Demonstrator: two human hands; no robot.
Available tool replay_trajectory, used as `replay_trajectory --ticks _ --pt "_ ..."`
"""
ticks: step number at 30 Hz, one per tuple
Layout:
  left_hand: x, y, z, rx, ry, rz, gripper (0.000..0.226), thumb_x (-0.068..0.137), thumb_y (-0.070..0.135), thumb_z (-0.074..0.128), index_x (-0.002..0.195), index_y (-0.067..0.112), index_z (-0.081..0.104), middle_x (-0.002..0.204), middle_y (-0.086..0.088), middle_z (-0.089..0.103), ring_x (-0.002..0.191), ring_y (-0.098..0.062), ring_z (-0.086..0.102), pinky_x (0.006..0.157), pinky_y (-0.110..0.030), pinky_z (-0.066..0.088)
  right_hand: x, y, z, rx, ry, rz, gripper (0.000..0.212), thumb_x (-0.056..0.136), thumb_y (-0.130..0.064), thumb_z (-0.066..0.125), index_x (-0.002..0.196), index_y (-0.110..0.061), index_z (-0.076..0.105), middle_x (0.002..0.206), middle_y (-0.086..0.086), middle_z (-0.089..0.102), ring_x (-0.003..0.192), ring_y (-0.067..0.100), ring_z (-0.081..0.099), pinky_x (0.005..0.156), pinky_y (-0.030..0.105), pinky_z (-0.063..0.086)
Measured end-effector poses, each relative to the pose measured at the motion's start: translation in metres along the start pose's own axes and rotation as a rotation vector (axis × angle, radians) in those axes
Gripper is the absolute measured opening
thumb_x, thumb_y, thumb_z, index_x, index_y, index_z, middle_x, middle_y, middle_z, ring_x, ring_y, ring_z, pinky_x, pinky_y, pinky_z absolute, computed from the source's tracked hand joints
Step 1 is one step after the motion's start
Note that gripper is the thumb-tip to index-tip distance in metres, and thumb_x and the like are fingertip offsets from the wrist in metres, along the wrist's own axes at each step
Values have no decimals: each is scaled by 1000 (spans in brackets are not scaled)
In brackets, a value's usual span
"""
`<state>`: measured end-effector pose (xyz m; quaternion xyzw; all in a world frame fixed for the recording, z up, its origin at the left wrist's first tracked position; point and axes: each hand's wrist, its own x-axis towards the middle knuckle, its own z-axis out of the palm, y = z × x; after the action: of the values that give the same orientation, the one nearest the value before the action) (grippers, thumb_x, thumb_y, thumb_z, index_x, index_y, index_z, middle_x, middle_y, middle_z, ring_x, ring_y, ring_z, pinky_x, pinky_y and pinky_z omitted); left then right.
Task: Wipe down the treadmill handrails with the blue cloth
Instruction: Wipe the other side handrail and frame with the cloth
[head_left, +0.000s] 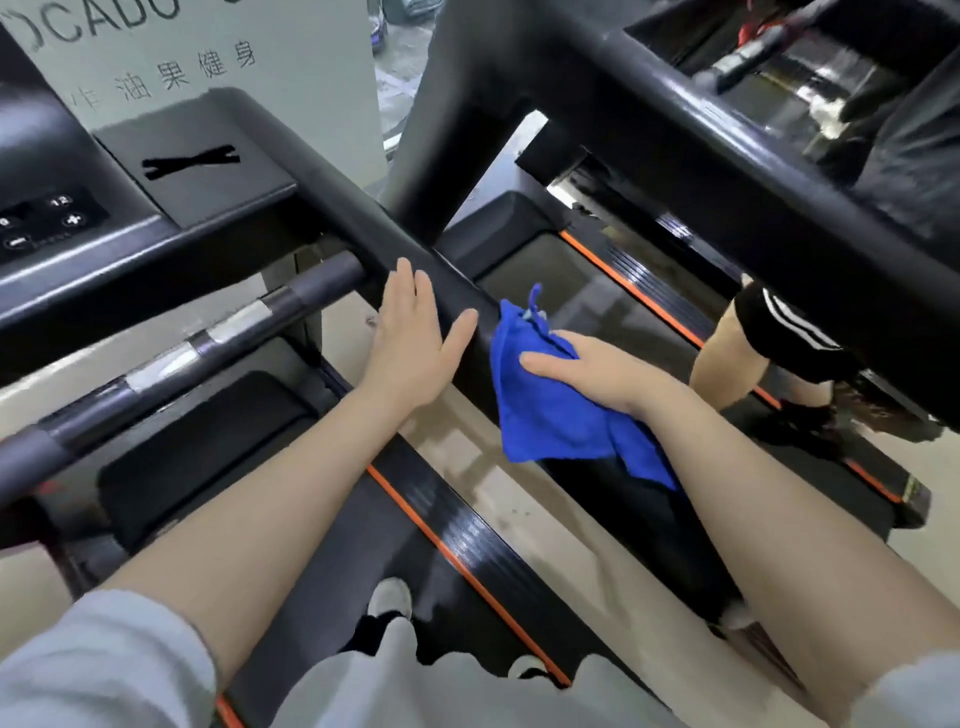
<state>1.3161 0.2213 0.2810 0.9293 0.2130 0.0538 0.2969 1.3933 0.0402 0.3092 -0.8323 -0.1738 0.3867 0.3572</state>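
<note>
A thick black padded handrail (363, 228) runs diagonally from the treadmill console down toward me. The blue cloth (540, 410) is draped over this rail near its middle, hanging down on both sides. My right hand (597, 371) lies flat on top of the cloth and presses it against the rail. My left hand (415, 338) rests on the bare rail just above the cloth, fingers spread, thumb beside the cloth's upper edge. The rail's lower part is hidden under the cloth and my right forearm.
A thinner grey bar with silver sensor plates (197, 353) crosses at the left below the console buttons (47, 218). A neighbouring treadmill's black rail (753, 171) crosses the upper right. Another person's leg (737, 353) stands on that treadmill. The orange-edged deck (457, 551) lies below.
</note>
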Motion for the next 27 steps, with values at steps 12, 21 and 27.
replay_trajectory --ticks 12,21,27 --pt "-84 60 45 -84 68 165 74 88 45 35 147 4 14 158 -10 0 146 -23 -3 115 -27 -1 -107 112 -39 50 -232 -35 66 81 -16 69 132 -37 32 116 -13 60 97 0 62 85 21 50" --pt "-109 98 66 44 35 120 59 97 35 38 141 -4 30 156 -17 16 145 -27 11 117 -32 9 -87 79 -6 -630 269 -195 78 70 -62 64 126 -15 37 114 5 60 102 29 58 72 35 43" --pt "-110 97 67 234 22 103 68 95 45 36 146 3 19 158 -10 9 146 -21 7 116 -31 12 -114 123 -6 -661 291 -376 89 75 -50 65 147 -30 15 144 2 37 122 26 47 87 37 43"
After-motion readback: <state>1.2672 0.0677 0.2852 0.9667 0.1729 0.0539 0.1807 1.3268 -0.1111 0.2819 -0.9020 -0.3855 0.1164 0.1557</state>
